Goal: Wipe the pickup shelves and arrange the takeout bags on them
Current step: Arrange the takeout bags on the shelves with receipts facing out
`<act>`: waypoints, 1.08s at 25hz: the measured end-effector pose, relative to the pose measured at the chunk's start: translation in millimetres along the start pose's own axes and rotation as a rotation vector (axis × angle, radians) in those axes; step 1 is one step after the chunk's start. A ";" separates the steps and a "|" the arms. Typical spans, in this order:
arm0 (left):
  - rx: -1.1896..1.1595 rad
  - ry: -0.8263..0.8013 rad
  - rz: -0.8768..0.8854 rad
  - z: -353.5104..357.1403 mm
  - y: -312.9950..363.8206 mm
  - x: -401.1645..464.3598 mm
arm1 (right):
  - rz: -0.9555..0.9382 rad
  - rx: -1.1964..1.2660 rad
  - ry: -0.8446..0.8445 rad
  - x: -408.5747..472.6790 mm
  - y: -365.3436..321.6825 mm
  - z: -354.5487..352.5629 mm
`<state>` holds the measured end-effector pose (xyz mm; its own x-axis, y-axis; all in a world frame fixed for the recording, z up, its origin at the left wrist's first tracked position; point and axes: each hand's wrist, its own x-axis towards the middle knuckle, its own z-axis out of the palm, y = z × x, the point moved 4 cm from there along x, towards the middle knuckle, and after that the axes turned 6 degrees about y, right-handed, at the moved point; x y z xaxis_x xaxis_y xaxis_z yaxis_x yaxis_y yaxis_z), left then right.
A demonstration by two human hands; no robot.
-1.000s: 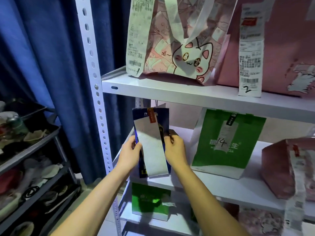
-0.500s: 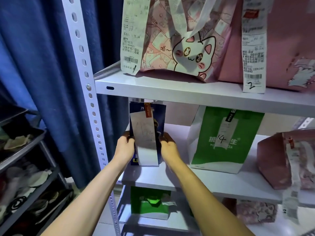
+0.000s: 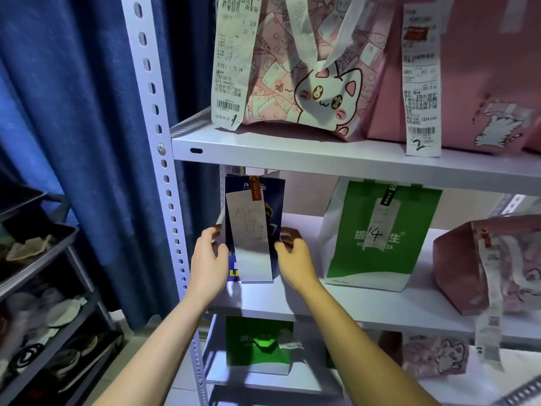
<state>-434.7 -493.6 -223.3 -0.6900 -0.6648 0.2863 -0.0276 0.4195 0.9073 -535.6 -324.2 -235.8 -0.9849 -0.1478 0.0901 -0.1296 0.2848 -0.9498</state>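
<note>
While the blue bag [image 3: 254, 230] stands upright at the left end of the middle shelf [image 3: 366, 306], the left hand [image 3: 208, 260] and right hand [image 3: 295, 257] flank it, fingers loosely spread; whether they touch it is unclear. Right of the blue bag stands a green bag [image 3: 380, 238].

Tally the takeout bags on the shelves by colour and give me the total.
Pink bags: 4
Green bags: 2
Blue bag: 1
Total: 7
</note>
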 end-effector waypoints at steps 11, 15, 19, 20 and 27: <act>-0.033 -0.226 0.188 61.6 36.0 -66.8 | -0.128 -0.071 0.162 -50.3 14.5 -81.6; -0.079 -0.355 0.232 114.5 63.6 -107.8 | -0.100 -0.116 0.291 -70.5 36.3 -149.2; -0.118 -0.440 0.249 167.3 95.0 -153.1 | -0.070 -0.134 0.380 -93.6 64.2 -221.7; -0.123 -0.455 0.248 181.2 104.6 -164.1 | -0.061 -0.127 0.393 -98.4 70.8 -240.1; -0.129 -0.547 0.250 277.5 192.2 -242.7 | -0.038 -0.124 0.429 -110.0 93.3 -377.3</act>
<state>-473.2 -80.0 -203.8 -0.9365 -0.1281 0.3265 0.2469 0.4205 0.8730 -482.7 76.0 -221.2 -0.9344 0.2380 0.2651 -0.1537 0.4018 -0.9027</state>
